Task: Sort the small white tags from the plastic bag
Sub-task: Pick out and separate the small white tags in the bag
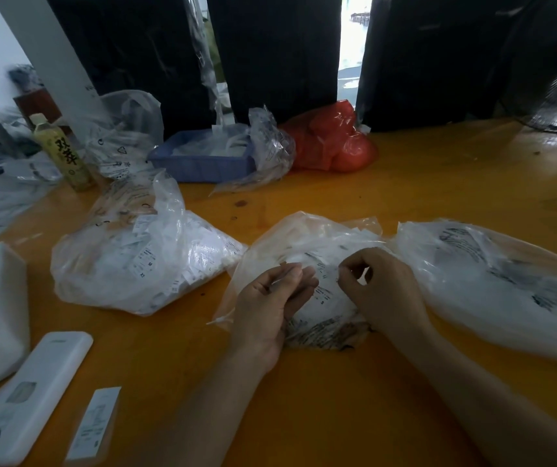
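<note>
Daylight pours through a blown-out gap between dark curtains point(280, 52) far beyond the fingers point(299, 276), glazing the orange worktop point(438, 183) with glare to their upper right. Wide-angle distortion bends the edges; motion blur softens the hands and printed plastic.

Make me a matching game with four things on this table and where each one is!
Things:
1. blue tray
2. red plastic bag
3. green drink bottle
4. white remote control

Places:
A. near left corner, lying flat on the table
B. far side, right of the blue tray
C. far left, standing upright
D. far side, middle, with clear plastic spilling out

Pairs: 1-D, 2-B, 3-C, 4-A
</note>
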Demonstrator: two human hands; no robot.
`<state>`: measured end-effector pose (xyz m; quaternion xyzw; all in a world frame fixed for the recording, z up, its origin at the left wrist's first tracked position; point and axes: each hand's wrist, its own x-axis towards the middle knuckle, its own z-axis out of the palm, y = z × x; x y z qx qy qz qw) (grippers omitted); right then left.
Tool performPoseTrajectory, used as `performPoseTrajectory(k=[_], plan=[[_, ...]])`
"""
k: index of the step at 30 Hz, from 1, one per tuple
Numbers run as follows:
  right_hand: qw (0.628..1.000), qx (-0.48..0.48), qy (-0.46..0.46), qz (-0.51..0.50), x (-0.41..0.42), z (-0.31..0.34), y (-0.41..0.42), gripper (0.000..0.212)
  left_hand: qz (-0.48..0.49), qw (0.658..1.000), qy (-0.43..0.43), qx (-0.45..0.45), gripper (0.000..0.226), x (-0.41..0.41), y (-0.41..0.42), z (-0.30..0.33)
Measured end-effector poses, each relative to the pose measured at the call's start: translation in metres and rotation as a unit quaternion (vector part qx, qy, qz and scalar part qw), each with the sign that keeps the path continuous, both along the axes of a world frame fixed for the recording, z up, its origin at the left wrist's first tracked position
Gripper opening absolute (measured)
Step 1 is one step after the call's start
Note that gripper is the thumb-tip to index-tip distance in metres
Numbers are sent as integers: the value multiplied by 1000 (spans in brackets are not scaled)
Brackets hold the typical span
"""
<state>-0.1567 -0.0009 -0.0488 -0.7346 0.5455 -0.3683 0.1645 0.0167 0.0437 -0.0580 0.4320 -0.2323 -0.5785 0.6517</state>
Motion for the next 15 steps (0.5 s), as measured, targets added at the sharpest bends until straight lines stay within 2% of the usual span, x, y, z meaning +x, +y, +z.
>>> performPoseTrajectory(k=[4, 6, 15], plan=[[999, -20, -40, -21, -4, 3, 1, 18, 1, 1000, -1, 0, 26, 0, 0, 0], [997, 1, -79, -17, -5, 6, 1, 20, 0, 1000, -1, 2, 23, 0, 0, 0], [963, 91, -253, 10, -16, 11, -4, 10, 2, 999, 41, -2, 46, -1, 0, 3]])
